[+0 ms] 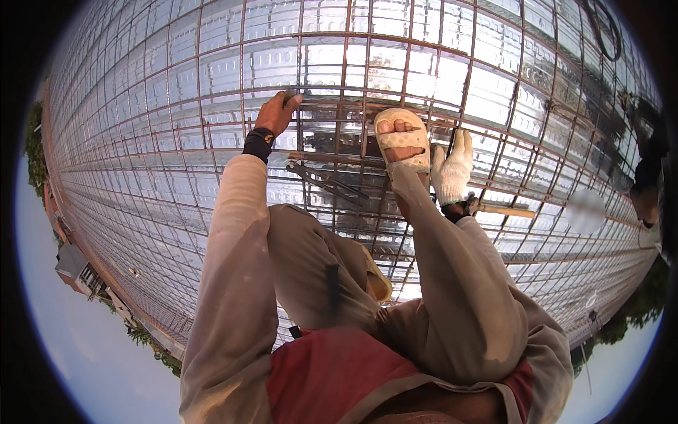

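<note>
My left hand (277, 115), bare with a dark band at the wrist, is closed over a rusty reinforcing bar (321, 92) of the mesh; its fingertips are partly hidden. Beside my sandalled foot (401, 141), my right hand (452, 168) wears a white knit glove. Its fingers are stretched out along the mesh, with nothing visible in them. A pair of dark long-handled pincers (328, 182) lies on the bars between my left hand and the foot. Near my right wrist a wooden handle (505, 210) sticks out to the right; its other end is hidden.
Crossing bars spread over shiny corrugated metal decking (272, 56) all around. My other sandal (379, 275) is under my folded leg. At the far right edge another person (646, 184) is partly visible. A dark cable loop (606, 32) lies at the top right.
</note>
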`<state>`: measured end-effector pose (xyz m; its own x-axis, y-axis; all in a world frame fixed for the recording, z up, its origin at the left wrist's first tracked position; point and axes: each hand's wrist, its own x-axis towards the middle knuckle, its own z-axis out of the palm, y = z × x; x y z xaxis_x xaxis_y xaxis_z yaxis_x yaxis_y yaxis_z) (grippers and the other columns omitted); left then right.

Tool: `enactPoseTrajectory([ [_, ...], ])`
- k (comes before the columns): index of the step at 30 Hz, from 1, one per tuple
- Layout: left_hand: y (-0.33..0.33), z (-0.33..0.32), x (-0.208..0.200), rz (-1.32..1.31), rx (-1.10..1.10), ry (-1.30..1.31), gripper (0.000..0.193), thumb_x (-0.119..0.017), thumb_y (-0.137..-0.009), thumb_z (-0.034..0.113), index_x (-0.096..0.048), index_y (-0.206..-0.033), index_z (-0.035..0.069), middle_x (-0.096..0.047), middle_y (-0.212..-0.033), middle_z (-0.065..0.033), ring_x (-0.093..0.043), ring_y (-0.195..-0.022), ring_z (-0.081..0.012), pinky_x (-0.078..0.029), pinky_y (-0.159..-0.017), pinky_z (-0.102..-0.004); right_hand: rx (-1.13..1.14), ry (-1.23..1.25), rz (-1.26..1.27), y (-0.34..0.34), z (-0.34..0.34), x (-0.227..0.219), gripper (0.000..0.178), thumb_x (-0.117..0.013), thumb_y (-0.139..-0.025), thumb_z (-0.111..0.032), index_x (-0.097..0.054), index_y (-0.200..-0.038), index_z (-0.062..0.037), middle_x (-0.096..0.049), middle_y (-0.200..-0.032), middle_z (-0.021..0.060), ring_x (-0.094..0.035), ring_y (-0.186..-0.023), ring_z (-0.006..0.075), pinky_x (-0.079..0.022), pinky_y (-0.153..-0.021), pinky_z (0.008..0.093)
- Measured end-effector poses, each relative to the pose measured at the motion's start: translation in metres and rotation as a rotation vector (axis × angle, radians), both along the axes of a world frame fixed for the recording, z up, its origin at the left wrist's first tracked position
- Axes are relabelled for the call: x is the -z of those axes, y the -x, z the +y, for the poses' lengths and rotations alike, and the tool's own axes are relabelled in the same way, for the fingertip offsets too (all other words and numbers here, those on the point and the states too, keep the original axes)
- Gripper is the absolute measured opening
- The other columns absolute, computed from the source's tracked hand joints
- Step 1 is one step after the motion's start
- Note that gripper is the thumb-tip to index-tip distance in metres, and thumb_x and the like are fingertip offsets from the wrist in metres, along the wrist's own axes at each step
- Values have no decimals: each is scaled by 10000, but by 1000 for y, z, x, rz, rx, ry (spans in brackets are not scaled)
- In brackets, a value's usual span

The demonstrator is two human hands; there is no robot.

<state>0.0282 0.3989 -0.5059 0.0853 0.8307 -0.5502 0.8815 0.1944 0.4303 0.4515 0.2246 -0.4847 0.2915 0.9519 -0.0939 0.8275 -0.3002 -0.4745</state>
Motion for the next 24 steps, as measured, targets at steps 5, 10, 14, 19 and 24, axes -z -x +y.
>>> enactPoseTrajectory([
  [5,2,4,1,-4,8,91,695,-565,-1016,673,-684,-1258,31,-721,-1232,-274,-666,-1181,-444,-493,-1025,-486,29,-18,-16,-3,-9,0,645,-700,-958,-164,-461,-1530,16,-467,-1555,322,-475,-1424,491,-410,-1175,527],
  [10,2,18,14,-48,19,94,810,-464,-1000,786,-703,-1208,40,-741,-1083,-225,-695,-1069,-404,-527,-965,-480,80,-33,-4,-3,-10,6,633,-687,-972,-205,-472,-1534,-8,-460,-1568,312,-478,-1422,487,-417,-1164,528],
  [14,21,14,19,-93,-3,132,748,-549,-995,736,-731,-1196,39,-753,-1102,-224,-707,-1058,-386,-531,-973,-447,65,-34,39,5,-6,6,638,-699,-963,-200,-480,-1532,-14,-457,-1580,296,-481,-1423,483,-421,-1159,523],
  [19,-3,8,-6,23,-39,10,622,-653,-993,605,-727,-1247,42,-770,-1186,-199,-719,-1125,-377,-543,-992,-442,-142,-49,31,40,23,49,541,-658,-976,-233,-512,-1464,-52,-498,-1502,255,-514,-1365,454,-443,-1111,514],
  [24,55,-27,-66,47,-393,-425,432,-722,-978,367,-719,-1270,50,-747,-1248,-223,-692,-1188,-427,-541,-1021,-469,-338,43,-135,63,35,93,431,-601,-998,-286,-549,-1384,-103,-549,-1403,208,-555,-1294,419,-471,-1053,502],
])
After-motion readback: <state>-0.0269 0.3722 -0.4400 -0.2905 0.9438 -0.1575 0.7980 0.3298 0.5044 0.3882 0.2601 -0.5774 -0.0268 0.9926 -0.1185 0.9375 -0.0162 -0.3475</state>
